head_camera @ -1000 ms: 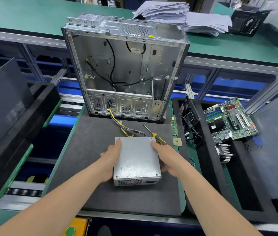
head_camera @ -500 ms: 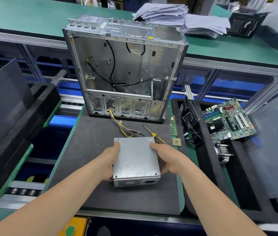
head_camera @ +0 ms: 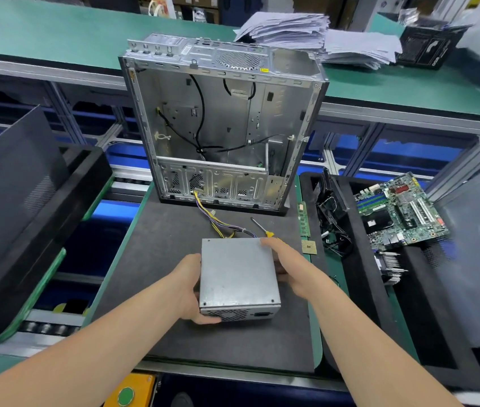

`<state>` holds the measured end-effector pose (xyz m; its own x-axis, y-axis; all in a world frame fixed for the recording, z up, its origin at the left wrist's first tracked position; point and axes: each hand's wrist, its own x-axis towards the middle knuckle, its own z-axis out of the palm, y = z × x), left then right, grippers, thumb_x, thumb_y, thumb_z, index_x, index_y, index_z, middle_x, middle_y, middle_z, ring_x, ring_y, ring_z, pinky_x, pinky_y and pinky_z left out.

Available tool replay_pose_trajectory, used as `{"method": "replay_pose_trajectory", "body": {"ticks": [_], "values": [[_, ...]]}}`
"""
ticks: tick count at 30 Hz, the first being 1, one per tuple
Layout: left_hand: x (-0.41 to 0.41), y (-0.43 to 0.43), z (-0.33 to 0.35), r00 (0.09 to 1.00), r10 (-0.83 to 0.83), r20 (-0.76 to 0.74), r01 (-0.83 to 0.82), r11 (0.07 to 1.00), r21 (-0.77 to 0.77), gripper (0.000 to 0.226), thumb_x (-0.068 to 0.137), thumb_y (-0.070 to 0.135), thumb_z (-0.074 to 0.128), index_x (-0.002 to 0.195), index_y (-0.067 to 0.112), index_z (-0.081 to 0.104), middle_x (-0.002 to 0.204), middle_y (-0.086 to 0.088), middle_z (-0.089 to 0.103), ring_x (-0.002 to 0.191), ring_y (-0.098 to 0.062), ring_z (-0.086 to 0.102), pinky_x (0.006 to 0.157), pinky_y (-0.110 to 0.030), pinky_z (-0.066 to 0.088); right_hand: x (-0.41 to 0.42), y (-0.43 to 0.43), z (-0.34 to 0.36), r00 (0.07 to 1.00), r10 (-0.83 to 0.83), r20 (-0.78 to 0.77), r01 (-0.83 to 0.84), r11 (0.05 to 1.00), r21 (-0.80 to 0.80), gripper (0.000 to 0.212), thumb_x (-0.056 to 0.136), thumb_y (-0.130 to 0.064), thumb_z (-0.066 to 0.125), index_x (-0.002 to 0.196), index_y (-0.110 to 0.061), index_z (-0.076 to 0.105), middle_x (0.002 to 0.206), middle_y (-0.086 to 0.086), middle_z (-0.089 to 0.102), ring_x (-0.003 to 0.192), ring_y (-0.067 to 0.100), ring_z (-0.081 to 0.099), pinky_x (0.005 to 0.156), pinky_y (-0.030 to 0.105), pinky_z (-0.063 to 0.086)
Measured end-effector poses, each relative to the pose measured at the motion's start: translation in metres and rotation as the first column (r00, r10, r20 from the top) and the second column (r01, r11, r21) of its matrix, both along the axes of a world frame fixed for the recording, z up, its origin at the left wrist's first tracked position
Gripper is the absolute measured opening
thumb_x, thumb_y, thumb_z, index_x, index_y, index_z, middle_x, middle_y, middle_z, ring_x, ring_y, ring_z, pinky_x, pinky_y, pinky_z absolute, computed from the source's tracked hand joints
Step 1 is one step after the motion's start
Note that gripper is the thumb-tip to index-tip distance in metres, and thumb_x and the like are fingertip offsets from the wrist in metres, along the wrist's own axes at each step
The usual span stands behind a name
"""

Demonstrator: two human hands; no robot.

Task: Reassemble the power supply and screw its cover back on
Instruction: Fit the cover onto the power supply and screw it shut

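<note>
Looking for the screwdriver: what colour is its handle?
Yellow; the screwdriver shows best in the head view, beside the right hand.

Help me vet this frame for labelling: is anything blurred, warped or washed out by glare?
Head view: the centre is sharp, the power supply and the computer case crisp; head view again, the wide-angle lens bows the green bench towards the edges, and the top right corner is smeared; lighting is even, with a soft shadow beside the power supply, a dull sheen on its cover, no hard glare.
</note>
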<state>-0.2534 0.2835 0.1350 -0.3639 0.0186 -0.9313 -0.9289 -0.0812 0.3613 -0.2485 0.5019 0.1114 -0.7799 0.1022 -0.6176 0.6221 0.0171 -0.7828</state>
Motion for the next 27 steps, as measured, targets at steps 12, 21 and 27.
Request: {"method": "replay_pose_trajectory", "body": {"ticks": [12, 21, 27], "values": [[-0.015, -0.008, 0.015, 0.941, -0.148, -0.305, 0.065, 0.961, -0.268, 0.071, 0.101, 0.070, 0.026, 0.151, 0.023, 0.045, 0.156, -0.007, 0.044, 0.122, -0.036, 0.059, 0.096, -0.059, 0.052, -0.004, -0.015, 0.007, 0.984, -0.147, -0.103, 0.142, 0.988, -0.059, 0.052, 0.086, -0.071, 0.066, 0.116, -0.029, 0.072, 0.101, 0.001, 0.081, 0.091, 0.021, 0.078, 0.082, 0.035, 0.060], [-0.039, -0.018, 0.036, 0.574, -0.645, -0.504, 0.060, 0.647, -0.760, 0.033, 0.105, 0.021, 0.015, 0.123, 0.020, 0.042, 0.137, -0.011, 0.043, 0.110, -0.032, 0.031, 0.089, -0.048, 0.028, 0.001, -0.035, -0.018, 0.955, -0.291, -0.052, 0.245, 0.876, -0.415, 0.018, 0.092, -0.017, 0.062, 0.099, -0.014, 0.079, 0.121, 0.015, 0.075, 0.106, 0.028, 0.068, 0.106, 0.038, 0.048], [-0.037, -0.011, 0.029, 0.526, -0.723, -0.448, 0.055, 0.554, -0.830, 0.048, 0.105, 0.043, 0.010, 0.127, 0.034, 0.051, 0.108, 0.003, 0.041, 0.101, -0.028, 0.032, 0.079, -0.043, 0.033, 0.000, -0.017, -0.028, 0.969, -0.243, -0.053, 0.202, 0.894, -0.401, 0.025, 0.094, -0.009, 0.061, 0.100, -0.024, 0.080, 0.118, 0.016, 0.076, 0.112, 0.031, 0.071, 0.109, 0.040, 0.049]]}}
